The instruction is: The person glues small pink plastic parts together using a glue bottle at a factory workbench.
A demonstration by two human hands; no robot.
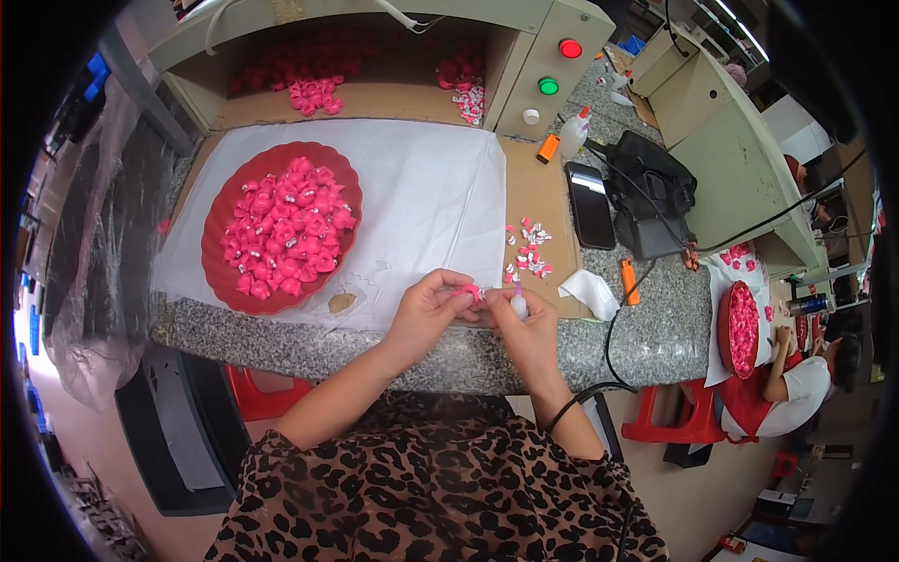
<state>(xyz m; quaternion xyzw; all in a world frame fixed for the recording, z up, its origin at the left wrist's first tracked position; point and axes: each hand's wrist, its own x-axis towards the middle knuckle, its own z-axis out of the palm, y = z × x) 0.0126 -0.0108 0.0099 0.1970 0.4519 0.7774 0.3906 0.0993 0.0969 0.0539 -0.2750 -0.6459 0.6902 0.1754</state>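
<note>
Over the speckled grey stone tabletop [309,342], the left hand [426,314] pinches a small pink plastic piece [468,292] while the right hand [524,323] grips a small white squeeze bottle [518,304] touching it. A red scalloped plastic dish [217,225] heaped with pink pieces sits on white paper [431,197] nearby.

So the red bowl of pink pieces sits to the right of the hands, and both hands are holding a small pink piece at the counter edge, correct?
Not quite. In the head view the red bowl of pink pieces lies to the left of the hands, on the white sheet. The rest holds: the left hand and right hand meet on a small pink piece at the counter edge.
</note>
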